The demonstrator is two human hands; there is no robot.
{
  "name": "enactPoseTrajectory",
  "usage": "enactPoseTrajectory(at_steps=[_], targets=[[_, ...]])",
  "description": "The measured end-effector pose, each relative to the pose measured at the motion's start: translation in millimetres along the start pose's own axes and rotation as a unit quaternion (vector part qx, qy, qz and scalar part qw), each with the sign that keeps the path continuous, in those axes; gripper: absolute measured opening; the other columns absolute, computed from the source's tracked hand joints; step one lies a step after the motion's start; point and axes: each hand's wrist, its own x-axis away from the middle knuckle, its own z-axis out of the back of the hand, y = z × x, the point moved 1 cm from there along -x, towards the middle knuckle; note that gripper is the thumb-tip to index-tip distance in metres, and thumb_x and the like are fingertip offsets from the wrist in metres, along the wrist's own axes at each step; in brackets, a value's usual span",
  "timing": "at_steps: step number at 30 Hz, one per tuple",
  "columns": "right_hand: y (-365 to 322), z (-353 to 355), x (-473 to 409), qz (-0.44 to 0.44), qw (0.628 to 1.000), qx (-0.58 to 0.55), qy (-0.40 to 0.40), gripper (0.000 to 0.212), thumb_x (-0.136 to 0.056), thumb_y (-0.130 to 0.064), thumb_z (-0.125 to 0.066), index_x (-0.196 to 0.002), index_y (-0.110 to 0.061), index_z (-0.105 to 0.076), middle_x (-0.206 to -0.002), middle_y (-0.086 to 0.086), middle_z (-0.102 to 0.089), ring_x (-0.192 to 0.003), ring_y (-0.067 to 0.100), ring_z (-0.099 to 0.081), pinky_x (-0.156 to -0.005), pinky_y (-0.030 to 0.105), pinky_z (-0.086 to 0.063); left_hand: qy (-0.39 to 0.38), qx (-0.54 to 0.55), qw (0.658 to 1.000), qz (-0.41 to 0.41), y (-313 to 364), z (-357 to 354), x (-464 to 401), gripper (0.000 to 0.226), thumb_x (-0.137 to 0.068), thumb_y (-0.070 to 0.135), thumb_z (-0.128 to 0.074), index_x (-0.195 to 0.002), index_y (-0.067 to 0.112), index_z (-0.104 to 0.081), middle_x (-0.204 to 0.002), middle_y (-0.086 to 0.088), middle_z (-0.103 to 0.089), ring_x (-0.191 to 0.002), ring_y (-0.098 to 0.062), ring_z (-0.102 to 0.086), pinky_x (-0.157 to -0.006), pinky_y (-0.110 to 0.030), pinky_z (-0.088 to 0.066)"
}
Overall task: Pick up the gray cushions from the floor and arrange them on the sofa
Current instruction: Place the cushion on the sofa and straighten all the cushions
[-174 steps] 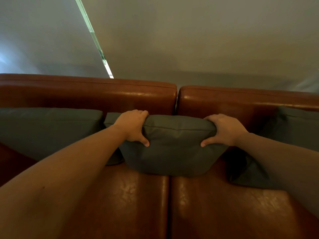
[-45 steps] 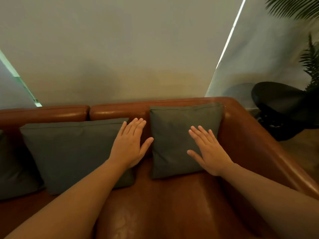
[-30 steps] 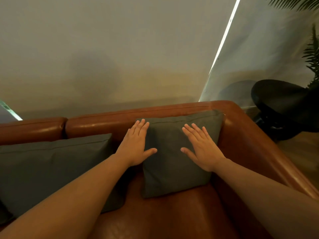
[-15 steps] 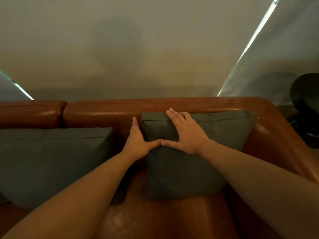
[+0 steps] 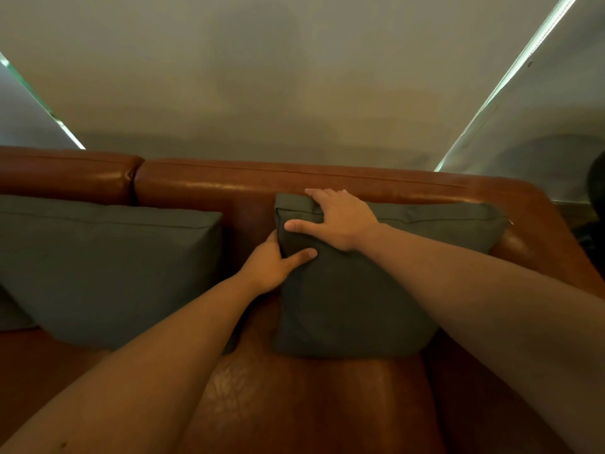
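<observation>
A gray cushion (image 5: 376,290) stands upright against the backrest at the right end of the brown leather sofa (image 5: 294,404). My left hand (image 5: 271,263) grips its left edge, thumb on the front and fingers behind. My right hand (image 5: 340,221) clasps its top left corner, fingers curled over the top edge. A second, larger gray cushion (image 5: 108,267) leans on the backrest to the left, apart from both hands.
The sofa's right armrest (image 5: 550,237) curves around beside the held cushion. A pale wall (image 5: 294,77) rises behind the backrest. A dark object (image 5: 595,191) shows at the far right edge. The edge of another gray cushion (image 5: 9,312) peeks in at the far left.
My right hand slid up from the cushion's front and curled over its top left corner. My left hand closed on the left edge. The cushion's left side is now pinched between both hands.
</observation>
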Motion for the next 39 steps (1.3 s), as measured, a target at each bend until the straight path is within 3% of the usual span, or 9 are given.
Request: enactPoseTrajectory(at_steps=[2,4,7,13,20,26,29,33,39], targets=[[-3,0,2,0.002,0.998,0.036,0.049,0.091,-0.071,-0.093,-0.029,-0.124,-0.023,-0.052,-0.113,0.0,-0.062,-0.104,0.024,-0.059,-0.08,0.039,-0.046,0.001,0.005,1.0,0.007,-3,0,6,0.105,-0.057,0.077,-0.069,-0.142,0.027,-0.037,-0.127,0.008,-0.058,-0.102,-0.007,-0.056,-0.072,-0.015,-0.044],[-4,0,9,0.034,0.991,0.068,0.108,0.073,-0.073,-0.091,-0.029,-0.096,-0.025,-0.05,-0.081,-0.007,-0.055,-0.08,0.022,-0.059,-0.058,0.034,-0.037,0.006,0.013,1.0,0.006,-6,0,12,0.107,-0.053,0.081,-0.07,-0.141,0.028,-0.038,-0.123,0.014,-0.058,-0.104,-0.005,-0.058,-0.072,-0.013,-0.045],[-6,12,27,0.055,0.985,0.073,0.147,0.07,-0.075,-0.089,-0.029,-0.085,-0.022,-0.048,-0.067,-0.008,-0.049,-0.067,0.022,-0.057,-0.051,0.033,-0.033,-0.017,0.014,1.0,0.012,-11,-3,27,0.117,-0.044,0.078,-0.079,-0.142,0.034,-0.033,-0.117,0.024,-0.053,-0.102,0.003,-0.055,-0.071,-0.009,-0.043],[13,86,65,0.015,0.952,-0.046,0.303,0.069,-0.077,-0.084,-0.04,-0.073,-0.017,-0.058,-0.065,0.006,-0.063,-0.068,0.03,-0.061,-0.06,0.041,-0.046,-0.059,-0.002,0.998,-0.024,-2,-8,42,0.131,-0.028,0.056,-0.096,-0.121,0.075,-0.006,-0.123,0.037,-0.038,-0.109,0.016,-0.043,-0.08,-0.005,-0.037],[55,124,104,-0.062,0.917,-0.16,0.36,0.061,-0.08,-0.08,-0.043,-0.069,-0.02,-0.047,-0.058,-0.005,-0.046,-0.059,0.017,-0.048,-0.056,0.038,-0.038,-0.019,-0.107,0.992,-0.071,63,-3,40,0.118,-0.028,0.075,-0.085,-0.13,0.037,-0.039,-0.119,0.018,-0.055,-0.112,-0.013,-0.057,-0.086,-0.031,-0.049],[94,132,147,-0.06,0.895,-0.277,0.344,0.059,-0.088,-0.066,-0.048,-0.134,-0.03,-0.042,-0.111,-0.012,-0.059,-0.101,0.0,-0.057,-0.083,0.027,-0.049,0.008,-0.263,0.959,-0.109,116,-7,57,0.11,-0.023,0.091,-0.069,-0.115,0.034,-0.048,-0.11,0.01,-0.064,-0.098,-0.017,-0.062,-0.082,-0.04,-0.054],[91,148,153,-0.02,0.904,-0.141,0.403,0.058,-0.089,-0.055,-0.057,-0.137,-0.025,-0.042,-0.127,-0.002,-0.056,-0.114,0.013,-0.052,-0.098,0.031,-0.041,0.01,-0.334,0.933,-0.131,144,-14,60,0.106,-0.024,0.094,-0.064,-0.109,0.033,-0.05,-0.103,0.008,-0.065,-0.09,-0.018,-0.063,-0.075,-0.038,-0.054],[70,142,155,0.012,0.92,0.096,0.38,0.032,-0.091,-0.044,-0.054,-0.107,-0.019,-0.064,-0.11,0.001,-0.064,-0.114,0.024,-0.053,-0.115,0.051,-0.019,0.015,-0.396,0.903,-0.163,175,-20,60,0.11,-0.023,0.092,-0.065,-0.114,0.03,-0.055,-0.106,0.006,-0.067,-0.094,-0.022,-0.063,-0.075,-0.038,-0.053],[67,141,154,-0.001,0.888,0.148,0.436,0.034,-0.095,-0.046,-0.045,-0.101,-0.023,-0.07,-0.101,-0.002,-0.067,-0.103,0.024,-0.054,-0.099,0.043,-0.028,0.026,-0.456,0.871,-0.181,198,-8,70,0.112,-0.025,0.091,-0.066,-0.12,0.032,-0.055,-0.107,0.005,-0.068,-0.094,-0.024,-0.064,-0.076,-0.037,-0.052]])
